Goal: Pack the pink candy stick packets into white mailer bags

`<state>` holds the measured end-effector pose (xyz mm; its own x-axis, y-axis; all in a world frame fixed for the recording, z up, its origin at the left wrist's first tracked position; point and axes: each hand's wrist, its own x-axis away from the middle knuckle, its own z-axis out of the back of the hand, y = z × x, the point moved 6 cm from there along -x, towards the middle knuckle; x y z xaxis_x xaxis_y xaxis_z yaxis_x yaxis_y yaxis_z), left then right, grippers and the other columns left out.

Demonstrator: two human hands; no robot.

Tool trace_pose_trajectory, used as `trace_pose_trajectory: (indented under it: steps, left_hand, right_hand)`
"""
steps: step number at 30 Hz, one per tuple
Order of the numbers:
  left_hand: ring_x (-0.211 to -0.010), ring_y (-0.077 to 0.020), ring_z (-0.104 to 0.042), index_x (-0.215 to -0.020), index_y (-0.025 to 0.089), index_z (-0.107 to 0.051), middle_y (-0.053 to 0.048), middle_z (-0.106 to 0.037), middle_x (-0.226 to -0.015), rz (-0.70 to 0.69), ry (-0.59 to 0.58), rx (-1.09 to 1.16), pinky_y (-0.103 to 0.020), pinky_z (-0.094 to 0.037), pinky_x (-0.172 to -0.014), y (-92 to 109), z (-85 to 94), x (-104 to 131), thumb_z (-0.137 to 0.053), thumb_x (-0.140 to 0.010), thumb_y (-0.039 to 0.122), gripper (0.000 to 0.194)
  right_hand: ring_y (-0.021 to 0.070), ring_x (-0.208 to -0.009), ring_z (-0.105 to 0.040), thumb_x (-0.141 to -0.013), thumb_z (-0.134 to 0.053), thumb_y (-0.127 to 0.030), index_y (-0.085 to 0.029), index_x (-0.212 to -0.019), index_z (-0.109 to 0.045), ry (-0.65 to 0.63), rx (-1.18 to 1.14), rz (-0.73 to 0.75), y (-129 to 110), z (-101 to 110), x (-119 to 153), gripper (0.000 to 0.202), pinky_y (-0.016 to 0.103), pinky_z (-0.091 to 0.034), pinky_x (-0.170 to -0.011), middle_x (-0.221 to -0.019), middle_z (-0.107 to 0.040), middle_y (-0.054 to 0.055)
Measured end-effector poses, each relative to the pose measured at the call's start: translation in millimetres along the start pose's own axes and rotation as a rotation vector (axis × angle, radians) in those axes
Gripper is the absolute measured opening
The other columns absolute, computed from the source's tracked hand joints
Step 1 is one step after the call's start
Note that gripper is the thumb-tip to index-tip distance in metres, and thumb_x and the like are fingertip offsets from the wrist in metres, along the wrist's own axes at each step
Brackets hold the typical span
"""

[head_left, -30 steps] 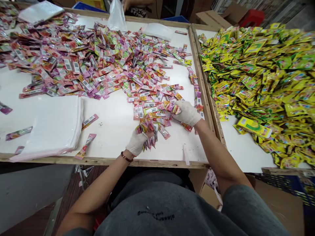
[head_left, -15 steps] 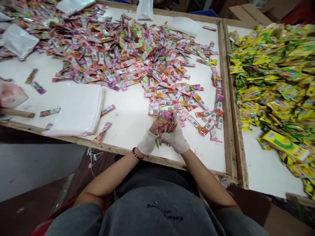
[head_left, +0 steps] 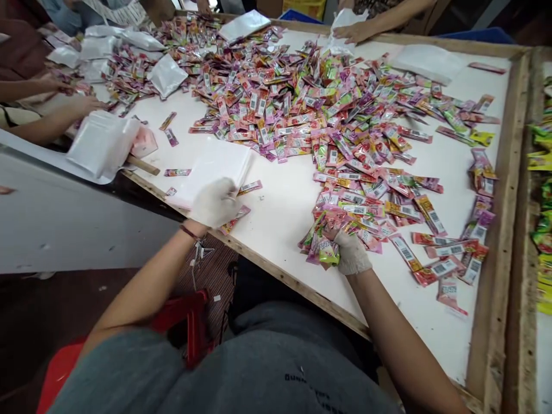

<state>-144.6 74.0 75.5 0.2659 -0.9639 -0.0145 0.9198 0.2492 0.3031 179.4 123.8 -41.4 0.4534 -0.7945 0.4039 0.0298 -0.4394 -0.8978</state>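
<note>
My right hand (head_left: 348,248), in a whitish knit glove with bare fingertips, grips a bunch of small candy packets (head_left: 324,241) in pink, green and purple wrappers, low over the white tabletop. My left hand (head_left: 217,202), gloved too, is over the near edge of a stack of clear plastic bags (head_left: 222,161). Its fingers are bent, with a gap at the thumb, and nothing shows between them. A few loose packets lie beside the stack, one a striped packet (head_left: 250,187). A large heap of similar packets (head_left: 297,109) spreads beyond both hands.
Wooden rails (head_left: 509,218) edge the table, with yellow-green packets (head_left: 545,230) past the right one. Filled white bags (head_left: 167,76) lie at the back left. A co-worker's hand (head_left: 356,31) holds a bag across the table; other people's arms (head_left: 56,118) work at left. A red stool (head_left: 185,322) stands below.
My left hand has let go of the packet bunch and moved left to the bag stack. My right hand keeps the bunch. The view has turned left, bringing co-workers' arms into sight.
</note>
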Motion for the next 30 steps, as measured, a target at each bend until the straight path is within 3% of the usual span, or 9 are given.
trace_pose_trajectory:
  steps: [4,7,9,12,16,19,23,26,30]
  left_hand:
    - [-0.095,-0.0258,-0.067,-0.105,0.016,-0.067,-0.008,-0.069,-0.104,0.126,-0.166,-0.405,-0.049,-0.056,-0.094,-78.6,24.8,-14.2,-0.070,-0.077,0.012,0.028]
    - [-0.092,-0.0283,-0.069,-0.104,0.016,-0.068,-0.009,-0.070,-0.101,0.159,-0.213,-0.495,-0.050,-0.057,-0.088,-85.9,26.4,-12.8,-0.061,-0.087,0.013,0.018]
    - [-0.089,-0.0296,-0.069,-0.101,0.018,-0.068,-0.011,-0.071,-0.100,0.117,-0.176,-0.515,-0.047,-0.057,-0.081,-62.9,26.0,-11.0,-0.056,-0.091,0.014,0.016]
    - [-0.089,-0.0270,-0.069,-0.108,0.020,-0.065,-0.011,-0.072,-0.108,-0.067,-0.112,-0.463,-0.039,-0.055,-0.075,4.8,10.8,-2.4,-0.057,-0.089,0.015,0.021]
    - [-0.085,-0.0238,-0.072,-0.112,0.020,-0.066,-0.010,-0.072,-0.108,-0.257,-0.334,-0.327,-0.032,-0.052,-0.071,102.8,-62.4,24.7,-0.056,-0.089,0.016,0.025]
    - [-0.091,-0.0258,-0.073,-0.109,0.018,-0.069,-0.012,-0.074,-0.108,-0.333,-0.452,-0.114,-0.033,-0.053,-0.075,153.7,-121.1,37.8,-0.056,-0.091,0.019,0.022]
    - [-0.098,-0.0236,-0.073,-0.102,0.016,-0.073,-0.009,-0.077,-0.104,-0.282,-0.459,0.418,-0.033,-0.055,-0.089,171.6,-157.2,28.9,-0.052,-0.091,0.022,0.025]
    - [-0.099,-0.0215,-0.073,-0.104,0.016,-0.076,-0.005,-0.080,-0.101,-0.176,-0.468,0.726,-0.033,-0.055,-0.097,162.5,-162.6,22.5,-0.047,-0.088,0.020,0.033]
    - [-0.101,-0.0216,-0.072,-0.101,0.018,-0.078,-0.002,-0.081,-0.097,-0.115,-0.442,0.849,-0.035,-0.054,-0.101,154.4,-160.4,22.2,-0.049,-0.080,0.016,0.036]
  right_hand:
    - [0.0294,-0.051,-0.065,-0.061,-0.080,-0.057,-0.027,-0.070,-0.065,0.009,-0.115,-0.199,19.2,13.5,-0.8,0.035,0.046,-0.055,-0.043,-0.065,-0.071,0.007]
    - [0.0314,-0.065,-0.072,-0.057,-0.085,-0.051,-0.026,-0.076,-0.067,0.042,-0.147,-0.142,15.4,10.8,4.6,0.036,0.048,-0.061,-0.054,-0.073,-0.074,0.007]
    - [0.0319,-0.078,-0.075,-0.055,-0.088,-0.045,-0.026,-0.086,-0.070,0.072,-0.143,-0.034,5.7,8.4,10.8,0.040,0.049,-0.064,-0.069,-0.081,-0.077,0.005]
    - [0.0293,-0.086,-0.074,-0.057,-0.089,-0.044,-0.025,-0.100,-0.069,0.117,-0.020,0.139,-14.7,12.1,25.6,0.051,0.050,-0.063,-0.083,-0.089,-0.077,0.004]
    - [0.0284,-0.087,-0.071,-0.068,-0.080,-0.047,-0.023,-0.110,-0.065,0.204,0.377,0.236,-41.5,23.7,53.6,0.051,0.047,-0.061,-0.081,-0.098,-0.076,0.008]
    - [0.0326,-0.093,-0.070,-0.076,-0.072,-0.042,-0.022,-0.124,-0.062,0.302,0.853,0.230,-53.7,21.3,71.0,0.053,0.048,-0.059,-0.082,-0.103,-0.074,0.012]
    - [0.0367,-0.104,-0.069,-0.082,-0.065,-0.033,-0.016,-0.139,-0.057,0.232,1.270,0.181,-46.9,1.0,70.6,0.060,0.048,-0.055,-0.089,-0.116,-0.073,0.019]
    - [0.0344,-0.104,-0.070,-0.085,-0.064,-0.032,-0.018,-0.133,-0.061,0.190,1.330,0.138,-40.8,-5.5,60.2,0.051,0.043,-0.053,-0.088,-0.115,-0.075,0.017]
    - [0.0336,-0.102,-0.071,-0.088,-0.063,-0.034,-0.017,-0.126,-0.064,0.124,1.382,0.098,-44.9,-12.3,51.5,0.041,0.040,-0.053,-0.085,-0.113,-0.075,0.018]
